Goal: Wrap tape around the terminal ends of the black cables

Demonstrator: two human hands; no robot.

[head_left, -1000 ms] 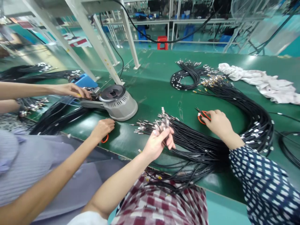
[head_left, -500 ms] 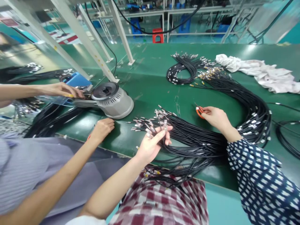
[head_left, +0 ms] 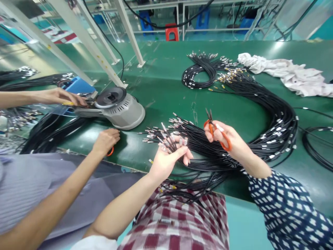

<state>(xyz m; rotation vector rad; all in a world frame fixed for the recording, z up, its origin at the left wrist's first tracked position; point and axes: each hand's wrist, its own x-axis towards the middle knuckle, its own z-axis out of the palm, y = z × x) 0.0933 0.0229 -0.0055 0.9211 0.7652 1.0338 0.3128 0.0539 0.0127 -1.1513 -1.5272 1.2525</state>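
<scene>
My left hand [head_left: 166, 160] is closed around the ends of several black cables [head_left: 170, 142], whose small metal connectors and white labels stick out above the fingers. In my right hand [head_left: 232, 142] is a pair of scissors [head_left: 225, 139] with orange handles, the blades pointing up and away from me. The scissors are to the right of the held cable ends, apart from them. Below both hands a thick bundle of black cables [head_left: 200, 145] lies across the green table [head_left: 166, 97]. Some loose cables hang over its near edge onto my checked apron [head_left: 179, 222].
At left, a co-worker's hands [head_left: 105, 143] flank a grey round tape dispenser [head_left: 118, 107]. A coiled cable bundle [head_left: 199, 80], a long curved bundle [head_left: 275, 104] and a crumpled white cloth [head_left: 288, 71] lie farther back. White metal posts [head_left: 131, 34] stand on the table.
My right hand has moved left and turned the scissors upright, nearer the cables in my left hand. The left hand keeps its grip. The view has shifted slightly.
</scene>
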